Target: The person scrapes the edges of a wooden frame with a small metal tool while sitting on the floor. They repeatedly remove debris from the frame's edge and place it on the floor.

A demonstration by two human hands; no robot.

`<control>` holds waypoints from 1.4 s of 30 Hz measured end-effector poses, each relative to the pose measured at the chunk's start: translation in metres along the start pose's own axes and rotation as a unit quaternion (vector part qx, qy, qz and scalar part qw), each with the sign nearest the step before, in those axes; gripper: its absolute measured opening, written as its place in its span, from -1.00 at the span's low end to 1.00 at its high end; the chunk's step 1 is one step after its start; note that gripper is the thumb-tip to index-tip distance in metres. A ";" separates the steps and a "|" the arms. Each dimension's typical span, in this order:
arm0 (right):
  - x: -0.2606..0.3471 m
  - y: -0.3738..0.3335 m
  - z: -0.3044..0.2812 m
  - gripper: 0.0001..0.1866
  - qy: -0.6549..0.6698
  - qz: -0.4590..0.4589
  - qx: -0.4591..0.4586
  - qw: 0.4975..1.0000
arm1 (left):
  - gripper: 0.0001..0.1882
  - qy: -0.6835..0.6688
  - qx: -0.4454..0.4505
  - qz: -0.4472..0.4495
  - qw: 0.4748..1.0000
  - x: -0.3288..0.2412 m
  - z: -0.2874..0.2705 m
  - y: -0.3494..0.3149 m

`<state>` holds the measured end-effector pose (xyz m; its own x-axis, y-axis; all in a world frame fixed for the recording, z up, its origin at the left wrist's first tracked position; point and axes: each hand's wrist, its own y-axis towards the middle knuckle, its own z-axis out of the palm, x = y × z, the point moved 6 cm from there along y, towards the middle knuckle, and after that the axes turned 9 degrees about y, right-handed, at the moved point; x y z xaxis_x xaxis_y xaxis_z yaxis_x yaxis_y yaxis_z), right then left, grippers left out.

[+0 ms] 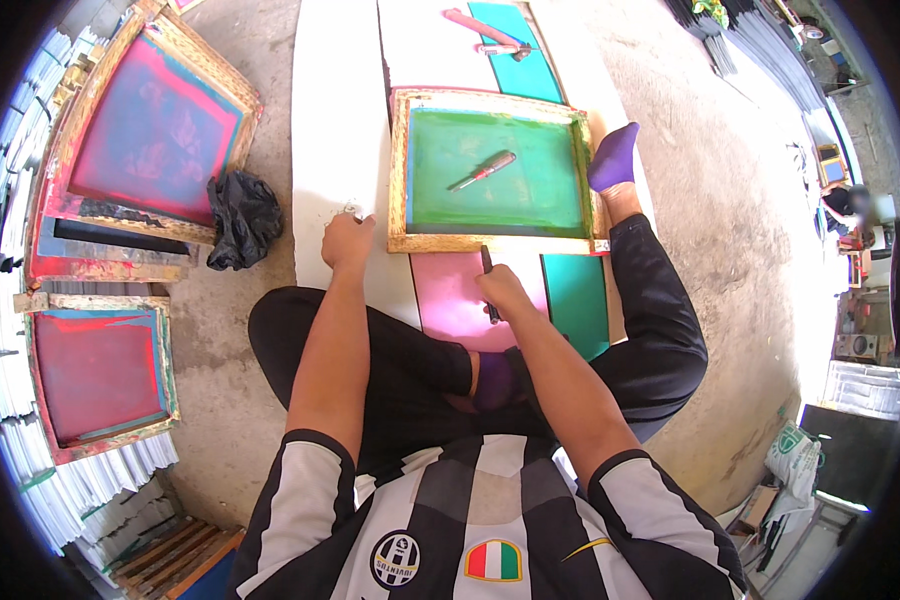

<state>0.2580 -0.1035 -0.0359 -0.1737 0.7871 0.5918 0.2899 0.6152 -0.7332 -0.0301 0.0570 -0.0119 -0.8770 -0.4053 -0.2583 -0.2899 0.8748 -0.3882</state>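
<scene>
Head view: right hand closed round a slim black tool, upper end at the near edge of the wood-framed green screen. Left hand curled on white panel, left of screen; can't tell if it grasps anything. Screwdriver lies on green mesh.

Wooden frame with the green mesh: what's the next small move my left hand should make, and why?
Probably slide your left hand over to steady the wooden frame: the hand is just beside it, not on it, while your right hand holds a slim dark tool close to its near edge, and your purple-socked foot is at its right side.
</scene>
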 end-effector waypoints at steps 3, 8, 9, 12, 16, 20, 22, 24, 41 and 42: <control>0.003 -0.002 0.001 -0.66 -0.020 0.022 -0.006 1.000 | -0.55 -0.013 -0.006 0.017 1.000 -0.005 -0.003 -0.003; 0.017 -0.017 -0.002 -0.64 -0.058 0.014 -0.045 0.997 | -0.55 -0.021 -0.007 0.035 0.999 -0.013 -0.007 -0.009; 0.016 -0.016 -0.002 -0.65 -0.068 0.010 -0.043 0.997 | -0.55 -0.019 -0.010 0.038 0.999 -0.015 -0.007 -0.011; 0.013 -0.012 -0.006 -0.65 -0.079 0.000 -0.034 0.996 | -0.53 -0.019 -0.005 0.048 0.999 -0.023 -0.003 -0.018; 0.008 -0.009 -0.004 -0.69 -0.055 -0.018 -0.026 0.998 | -0.50 -0.029 0.011 0.054 0.998 -0.026 0.008 -0.018; -0.011 0.006 0.004 -0.79 0.072 -0.046 0.041 0.996 | -0.52 -0.010 0.008 0.060 0.998 -0.022 0.011 -0.016; -0.018 0.012 0.007 -0.84 0.153 -0.056 0.075 0.984 | -0.54 -0.022 0.005 0.060 0.998 -0.022 0.011 -0.015; -0.024 0.014 0.011 -0.86 0.206 -0.053 0.097 0.972 | -0.59 -0.043 -0.009 0.095 0.994 -0.025 0.010 -0.018; 0.003 -0.025 0.038 -0.77 0.151 -0.053 0.194 0.968 | -0.85 -0.007 -0.036 0.572 0.819 -0.087 0.030 -0.108; 0.004 -0.025 0.038 -0.76 0.145 -0.052 0.197 0.968 | -0.86 -0.008 -0.044 0.573 0.818 -0.086 0.030 -0.108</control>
<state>0.2139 -0.1143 -0.0279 0.1061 0.7100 0.6962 -0.1060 0.7042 -0.7020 0.0883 -0.0104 0.0262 -0.5875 0.6917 -0.4200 0.6926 0.6982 0.1811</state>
